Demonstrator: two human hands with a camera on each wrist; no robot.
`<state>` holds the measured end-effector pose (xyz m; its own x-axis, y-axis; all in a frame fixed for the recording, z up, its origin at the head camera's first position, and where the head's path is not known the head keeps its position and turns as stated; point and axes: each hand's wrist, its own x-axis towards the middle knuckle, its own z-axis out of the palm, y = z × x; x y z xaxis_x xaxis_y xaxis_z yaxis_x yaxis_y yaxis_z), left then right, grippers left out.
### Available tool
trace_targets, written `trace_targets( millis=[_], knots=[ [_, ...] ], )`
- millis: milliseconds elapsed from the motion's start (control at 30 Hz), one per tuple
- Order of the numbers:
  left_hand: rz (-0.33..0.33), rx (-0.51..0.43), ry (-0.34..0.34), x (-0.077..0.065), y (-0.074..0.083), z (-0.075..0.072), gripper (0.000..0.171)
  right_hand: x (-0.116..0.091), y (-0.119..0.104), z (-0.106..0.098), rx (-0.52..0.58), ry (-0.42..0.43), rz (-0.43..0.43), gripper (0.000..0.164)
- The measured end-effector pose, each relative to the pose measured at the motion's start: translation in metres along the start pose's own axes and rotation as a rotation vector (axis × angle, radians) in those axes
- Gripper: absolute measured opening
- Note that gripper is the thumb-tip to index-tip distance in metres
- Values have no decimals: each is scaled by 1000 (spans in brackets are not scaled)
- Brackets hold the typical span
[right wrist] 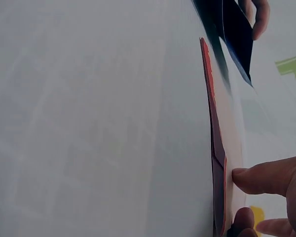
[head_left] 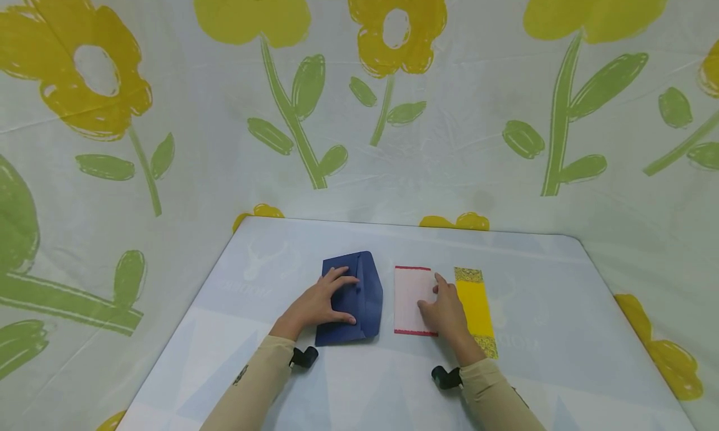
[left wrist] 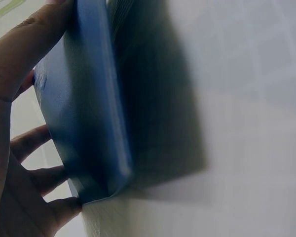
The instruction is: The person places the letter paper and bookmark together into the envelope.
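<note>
Beige sleeves (head_left: pixel 257 381) bear dark marks (head_left: pixel 240 374); the wrist cameras (head_left: pixel 308 357) are black.

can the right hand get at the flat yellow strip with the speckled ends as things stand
Probably yes: the right hand is right beside the flat yellow strip with speckled ends, and no object appears to lie on it. The hand touches the white paper-like rectangle with red ends, though.

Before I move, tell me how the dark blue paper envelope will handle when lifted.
The envelope is probably light, its edge looking thin. Its unfolded flap may flop, joined along just one crease. Flat-sided, it seems unlikely to roll.
</note>
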<state>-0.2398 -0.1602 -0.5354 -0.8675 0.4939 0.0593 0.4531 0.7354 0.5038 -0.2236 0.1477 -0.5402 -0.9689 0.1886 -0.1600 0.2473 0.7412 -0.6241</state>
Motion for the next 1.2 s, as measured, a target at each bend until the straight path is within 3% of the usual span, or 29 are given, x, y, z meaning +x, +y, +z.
trace_targets(
  millis=[400, 833, 1200],
  knots=[
    [28, -2, 3, 0, -2, 1, 84, -3, -2, 0, -15, 5, -5, 82],
    [-15, -1, -5, 1, 1, 1, 84, -3, -2, -2, 2, 11, -7, 81],
    [-5, -5, -16, 1, 0, 1, 85, -4, -4, -4, 25, 20, -2, 83]
  ],
)
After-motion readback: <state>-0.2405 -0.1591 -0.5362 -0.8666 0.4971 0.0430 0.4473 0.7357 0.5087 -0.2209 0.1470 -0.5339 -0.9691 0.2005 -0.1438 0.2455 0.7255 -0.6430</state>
